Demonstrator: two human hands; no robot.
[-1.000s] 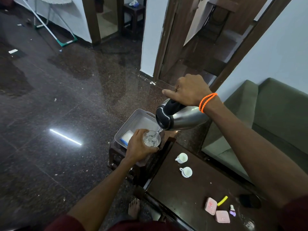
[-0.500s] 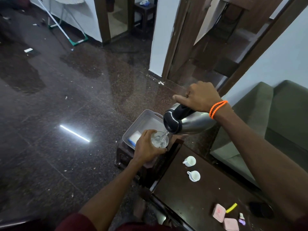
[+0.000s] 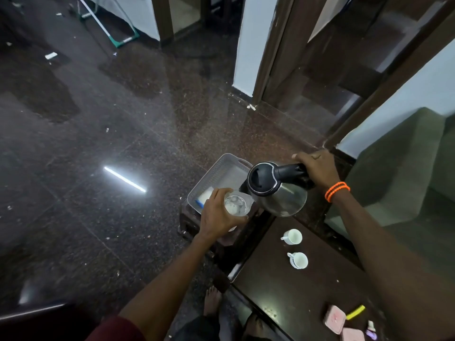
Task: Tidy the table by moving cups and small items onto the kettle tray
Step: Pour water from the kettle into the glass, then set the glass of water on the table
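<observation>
The right hand [image 3: 317, 168] grips the handle of the steel kettle [image 3: 275, 190], held beside the grey tray [image 3: 216, 173]. The left hand [image 3: 216, 215] curls round a clear glass [image 3: 237, 205] over the tray's near edge. Two white cups [image 3: 293, 237] stand on the dark worktop [image 3: 295, 286], nearer the person than the tray.

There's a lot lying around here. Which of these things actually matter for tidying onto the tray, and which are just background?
Part of the job:
grey tray
kettle, held by the right hand
glass, held by the left hand
two white cups on the table
pink cases
yellow item

Just lying about:
green sofa
mop
floor scraps
</observation>
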